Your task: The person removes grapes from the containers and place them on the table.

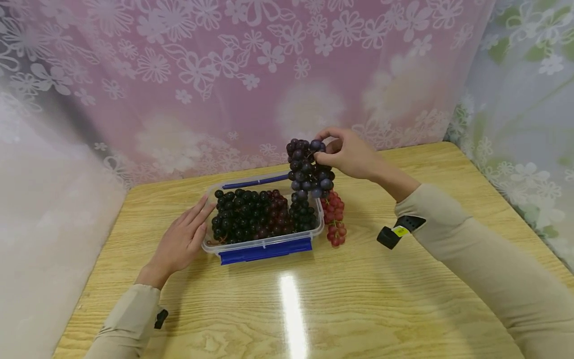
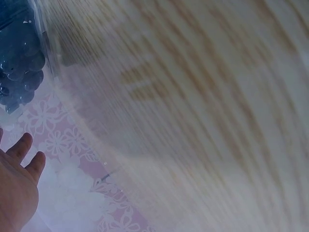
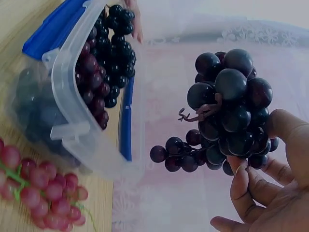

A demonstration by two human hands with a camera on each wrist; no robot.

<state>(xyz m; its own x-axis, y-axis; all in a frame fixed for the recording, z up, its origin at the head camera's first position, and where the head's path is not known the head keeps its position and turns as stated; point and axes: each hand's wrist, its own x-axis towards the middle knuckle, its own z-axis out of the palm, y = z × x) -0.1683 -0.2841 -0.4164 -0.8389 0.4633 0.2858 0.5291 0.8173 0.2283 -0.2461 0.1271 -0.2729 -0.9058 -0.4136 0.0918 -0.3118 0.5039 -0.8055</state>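
Note:
My right hand (image 1: 352,153) pinches a bunch of dark purple grapes (image 1: 302,164) above the right end of a clear plastic box (image 1: 264,245) with blue clips. In the right wrist view, thumb and fingertips grip the dark purple grapes (image 3: 231,116), and a brown stem sticks out. Inside the box lie black grapes (image 1: 239,214) at the left, dark red grapes (image 1: 278,217) in the middle and more black grapes at the right. My left hand (image 1: 181,239) rests with straight fingers against the box's left side; the left wrist view catches only part of this hand (image 2: 19,186).
A bunch of red grapes (image 1: 335,224) lies on the wooden table (image 1: 358,299) just right of the box, its upper part overlapped by the box corner. A pink floral curtain (image 1: 269,75) hangs behind the table, and a pale floral one (image 1: 533,124) hangs at the right.

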